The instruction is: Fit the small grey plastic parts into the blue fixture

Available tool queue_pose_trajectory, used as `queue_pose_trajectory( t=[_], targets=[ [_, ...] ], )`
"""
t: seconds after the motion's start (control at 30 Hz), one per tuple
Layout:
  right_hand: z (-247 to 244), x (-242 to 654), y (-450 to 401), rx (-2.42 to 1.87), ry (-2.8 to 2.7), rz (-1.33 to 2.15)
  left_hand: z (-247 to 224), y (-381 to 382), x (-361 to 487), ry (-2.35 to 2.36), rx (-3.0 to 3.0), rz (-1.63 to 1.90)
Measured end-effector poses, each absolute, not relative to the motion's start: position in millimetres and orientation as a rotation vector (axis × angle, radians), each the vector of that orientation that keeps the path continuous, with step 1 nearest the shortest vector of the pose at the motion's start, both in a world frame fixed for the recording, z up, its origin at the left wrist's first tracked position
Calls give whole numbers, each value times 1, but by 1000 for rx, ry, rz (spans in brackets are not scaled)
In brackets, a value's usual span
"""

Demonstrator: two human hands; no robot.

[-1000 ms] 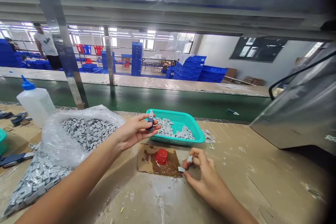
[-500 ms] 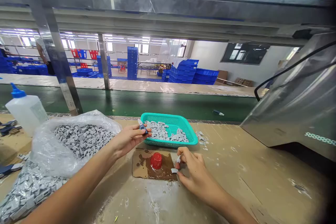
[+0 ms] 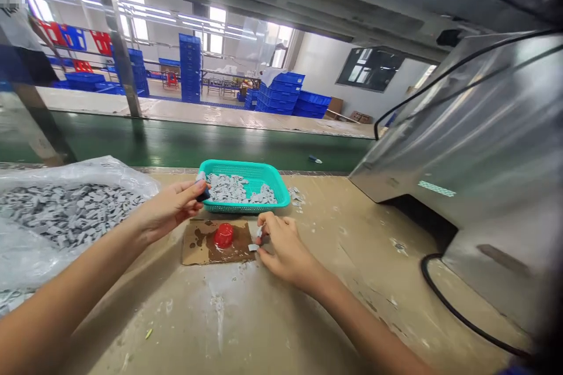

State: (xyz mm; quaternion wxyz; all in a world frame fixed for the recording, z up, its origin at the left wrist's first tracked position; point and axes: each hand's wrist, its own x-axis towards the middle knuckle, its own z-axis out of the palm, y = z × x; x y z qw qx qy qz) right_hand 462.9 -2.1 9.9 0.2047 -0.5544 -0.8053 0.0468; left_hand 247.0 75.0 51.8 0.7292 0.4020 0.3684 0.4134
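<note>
My left hand [image 3: 173,208] pinches a small dark blue and grey part [image 3: 203,192] at the left end of the turquoise basket [image 3: 246,207]. Small grey pieces [image 3: 226,187] lie in that basket. My right hand [image 3: 285,249] holds grey pieces [image 3: 254,248] between its fingers, at the right edge of a wet cardboard sheet [image 3: 197,254]. On the cardboard stands a red cup-like object [image 3: 224,235], between my two hands.
A clear plastic bag [image 3: 132,174] full of grey pieces lies at the left. Behind the basket runs a green belt [image 3: 246,142] with one small part [image 3: 315,159] on it. A metal housing [image 3: 444,146] and a black cable [image 3: 444,299] are at the right. A person [image 3: 26,47] stands far left.
The view has turned to the right and tilted, so the basket, cardboard and hands appear further left and higher. My left hand has turned the blue and grey part slightly; both hands keep their hold.
</note>
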Motion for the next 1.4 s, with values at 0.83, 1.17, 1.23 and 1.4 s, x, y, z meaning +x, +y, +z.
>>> queue_pose_trajectory(
  t=[0.83, 1.17, 1.23, 1.4],
  targets=[
    [68, 445, -21, -1097, -1547, 888, 42, 27, 272, 810, 2018, 854],
    [71, 442, -22, -1155, -1458, 1066, 46, 19, 273, 649, 2279, 908],
    [72, 440, -23, -1168, -1502, 1034, 45, 18, 273, 610, 2318, 931],
    [74, 439, -25, -1179, -1603, 1006, 44, 20, 273, 582, 2320, 975]
  ],
)
